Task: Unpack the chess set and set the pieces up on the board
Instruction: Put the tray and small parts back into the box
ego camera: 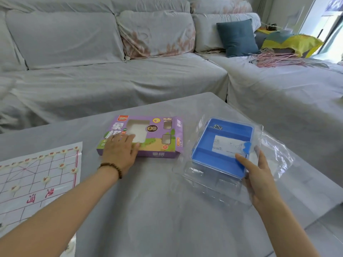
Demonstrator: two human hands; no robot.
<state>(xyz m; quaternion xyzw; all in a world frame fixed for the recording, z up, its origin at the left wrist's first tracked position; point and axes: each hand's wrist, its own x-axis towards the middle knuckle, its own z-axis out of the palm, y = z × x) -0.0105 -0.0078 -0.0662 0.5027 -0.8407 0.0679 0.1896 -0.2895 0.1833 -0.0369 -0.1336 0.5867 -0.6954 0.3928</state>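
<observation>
A white paper chess board [37, 184] with red lines lies at the table's left edge, with several round white pieces [46, 179] on its crossings. My left hand [120, 151] rests flat, fingers straight, on the purple cardboard box [157, 140] in the middle. My right hand [259, 175] grips the near right corner of a blue plastic tray [209, 154], thumb on top. The tray sits in a clear plastic blister shell [209, 184] and holds a white paper slip [226, 145].
The grey table [157, 210] carries everything; its right edge runs close to the tray. A loose clear plastic bag [278, 151] lies right of the tray. A covered grey sofa [111, 71] stands behind, with a blue cushion [237, 37].
</observation>
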